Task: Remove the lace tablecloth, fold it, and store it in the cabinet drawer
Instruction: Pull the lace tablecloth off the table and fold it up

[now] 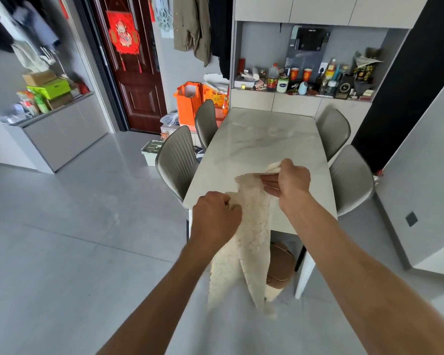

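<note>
Tablecloth (251, 234) off the table (262, 139), bunched at its near edge, trailing floorward. Folding under way. Left hand (215, 216) clenched on one gathered edge, right hand (291, 181) pinching another, higher. Next: find corners, bring them together, arms stretched forward.

Both arms fwd, left hand (215, 216) fisted, right hand (290, 181) pinching

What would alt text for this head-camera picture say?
Two bare hands, left and right, grip a white lace tablecloth hanging off the near end of a marble table. Four grey chairs flank it.
</note>
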